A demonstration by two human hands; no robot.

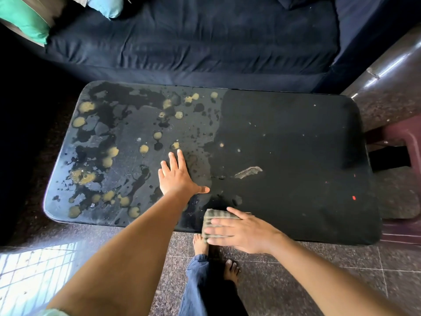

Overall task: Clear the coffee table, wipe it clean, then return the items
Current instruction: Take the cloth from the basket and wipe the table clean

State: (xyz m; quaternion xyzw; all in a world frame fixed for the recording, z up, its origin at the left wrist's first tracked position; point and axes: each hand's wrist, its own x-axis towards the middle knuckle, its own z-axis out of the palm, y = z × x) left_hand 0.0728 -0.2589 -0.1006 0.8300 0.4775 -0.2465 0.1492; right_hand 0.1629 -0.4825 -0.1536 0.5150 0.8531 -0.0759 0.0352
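While the left hand [176,176] lies flat on the table [296,144], fingers spread wide and thumb stuck out to the right, the right hand [239,231] presses down on the cloth [210,218] at the near edge. That cloth is striped, grey-green, folded small, and it sits right on the table's rim, partly overhanging; the right palm is open on top of it, fingers stretched out to the left, slightly blurred. Look at the tabletop: the left half is blotched with yellowish spots [86,107] and dark wet patches, the right half is plain dark with a few pale specks, a grey smear [248,172] and a small red fleck [353,197]. Beyond the far edge runs a dark blue sofa [193,42] with a green cushion [25,19] at the top left. Bare feet [200,242] stand on the stone floor below.
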